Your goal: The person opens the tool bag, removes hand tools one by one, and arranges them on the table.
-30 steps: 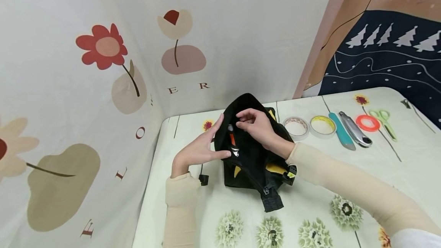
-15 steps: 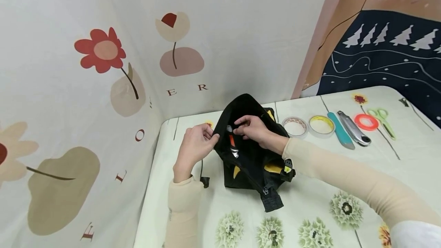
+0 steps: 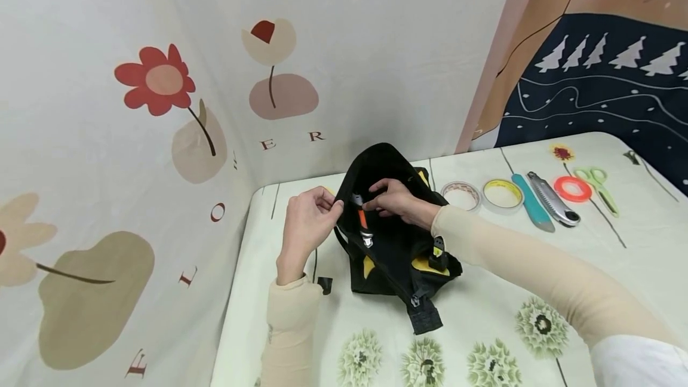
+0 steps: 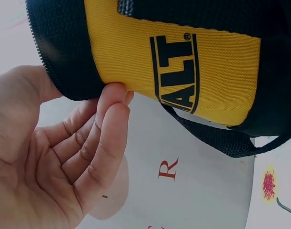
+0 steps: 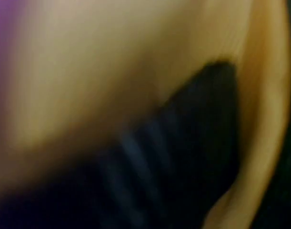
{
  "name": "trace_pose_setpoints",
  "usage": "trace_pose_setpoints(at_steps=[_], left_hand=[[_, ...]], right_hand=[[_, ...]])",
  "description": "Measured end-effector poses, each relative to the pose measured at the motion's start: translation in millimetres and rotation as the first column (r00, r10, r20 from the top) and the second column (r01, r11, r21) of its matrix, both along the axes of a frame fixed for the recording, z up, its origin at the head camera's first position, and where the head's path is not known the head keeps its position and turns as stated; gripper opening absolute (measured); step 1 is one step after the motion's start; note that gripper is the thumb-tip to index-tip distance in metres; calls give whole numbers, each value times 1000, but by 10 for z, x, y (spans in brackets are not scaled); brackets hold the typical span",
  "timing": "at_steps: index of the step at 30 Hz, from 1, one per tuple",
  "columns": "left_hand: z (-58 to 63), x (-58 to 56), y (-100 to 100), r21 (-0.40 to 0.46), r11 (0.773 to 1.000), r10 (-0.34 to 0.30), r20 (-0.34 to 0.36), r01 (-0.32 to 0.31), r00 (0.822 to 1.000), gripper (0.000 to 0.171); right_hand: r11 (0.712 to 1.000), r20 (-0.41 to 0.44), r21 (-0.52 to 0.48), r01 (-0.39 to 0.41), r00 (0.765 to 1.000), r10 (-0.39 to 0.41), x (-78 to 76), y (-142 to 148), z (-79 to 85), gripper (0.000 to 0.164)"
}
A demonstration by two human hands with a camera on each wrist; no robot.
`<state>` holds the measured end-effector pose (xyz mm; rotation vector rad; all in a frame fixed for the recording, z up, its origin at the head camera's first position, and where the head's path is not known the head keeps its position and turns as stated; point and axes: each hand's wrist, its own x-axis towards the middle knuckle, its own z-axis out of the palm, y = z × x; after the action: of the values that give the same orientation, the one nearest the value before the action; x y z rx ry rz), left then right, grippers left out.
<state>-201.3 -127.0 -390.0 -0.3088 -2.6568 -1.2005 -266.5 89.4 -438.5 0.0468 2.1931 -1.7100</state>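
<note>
A black and yellow tool bag (image 3: 387, 261) with a zipped mouth stands open on the table. My left hand (image 3: 309, 220) pinches its left rim between thumb and fingers. In the left wrist view, the bag's yellow panel (image 4: 131, 47) with black lettering is close to those fingertips. Inside the bag, a slim tool with an orange and grey body (image 3: 362, 217) lies against the left wall. My right hand (image 3: 395, 200) reaches into the mouth, fingers bent, fingertips right at the tool's upper end. I cannot tell whether they grip it. The right wrist view is blurred, with dark fabric by the fingers.
To the bag's right lie two tape rolls, one whitish (image 3: 461, 196) and one yellow inside (image 3: 502, 194), a teal cutter (image 3: 532, 203), a grey utility knife (image 3: 553, 199), an orange-red ring (image 3: 573, 189) and green scissors (image 3: 598, 187). A printed curtain (image 3: 376, 76) hangs behind the table.
My left hand has gone from spread across the bag's left side to pinching its rim. My right hand has shifted slightly down and left, its fingertips now closer to the orange and grey tool.
</note>
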Motion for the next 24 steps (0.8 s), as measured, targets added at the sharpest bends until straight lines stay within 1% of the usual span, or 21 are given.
trace_pose_setpoints(at_steps=[3,7,10,15,18,24], left_hand=[[-7,3,-6,7,1000,1,4,-1,1000,14],[-11,-6,-12,9,1000,-6,-6,6,1000,14],[-15,-11,-15,10,1000,-16,-9,16,1000,14],[-19,-3,-23,12,1000,-16,4,16,1000,14],[-15,5,-22,13,1000,-18,8,18,1000,14],[12,13,-7,7,999,-41,9,40,999,13]], right_hand=[[999,-20,31,23,1000,-23,-43,-11,-82,54],[998,-29,53,18,999,-17,-69,-46,-166,58],[996,-45,89,22,999,-18,-75,-82,-218,61],[991,-73,134,30,997,-20,-63,-142,-277,67],[988,-92,152,19,996,-5,-49,-173,-305,69],[979,-146,201,5,989,25,-27,-233,-339,72]])
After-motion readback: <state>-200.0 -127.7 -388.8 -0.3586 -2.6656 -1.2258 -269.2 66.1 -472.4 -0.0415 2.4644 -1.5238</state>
